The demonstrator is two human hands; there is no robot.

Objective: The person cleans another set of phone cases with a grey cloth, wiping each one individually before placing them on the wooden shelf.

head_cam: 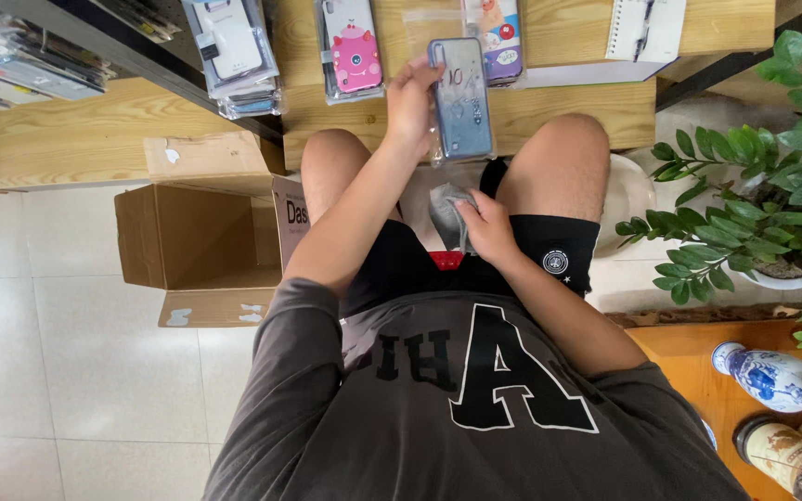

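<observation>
Fingers of the left hand (410,97) are curled round the left edge of a blue glittery phone case (461,97) in a clear sleeve, holding it upright above the knees and in front of the wooden shelf (559,116); fingers of the right hand (489,223) are closed on a grey cloth (447,213) bunched in the lap between the thighs. To handle this well, my judgement is that the case is best kept pinched by its edge as now, so the flat face stays free, and the cloth should be gathered into a firm pad before it meets the plastic, with the case braced against a knee so it does not flex. As for containers, a cardboard box (197,246) lies on its side on the tiled floor just beside the left leg, flaps open, and what can be seen of its inside looks bare. On the shelf lie more sleeved cases: a pink one (353,46), a stack of pale ones (234,51) and a purple one (498,37). A potted plant (772,186) stands to the right, with a blue-and-white vase (772,380) lying below it
</observation>
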